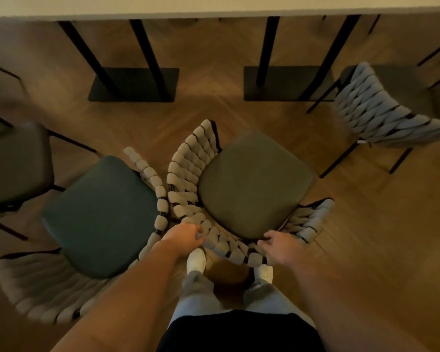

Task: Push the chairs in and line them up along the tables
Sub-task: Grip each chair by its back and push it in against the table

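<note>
Hands (186, 236) (281, 243) grip middle chair (254, 184) woven backrest.

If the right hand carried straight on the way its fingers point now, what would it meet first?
The right hand grips the woven backrest, fingers pointing toward the table. Straight on, it would first meet the olive seat cushion just beyond, though depth is hard to judge.

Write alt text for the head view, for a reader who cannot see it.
Seen from above, a person's left hand and right hand grip the woven backrest of an olive-seated chair standing back from a white table. A teal-seated chair stands close on its left, and another woven chair sits nearer the table at right.
</note>
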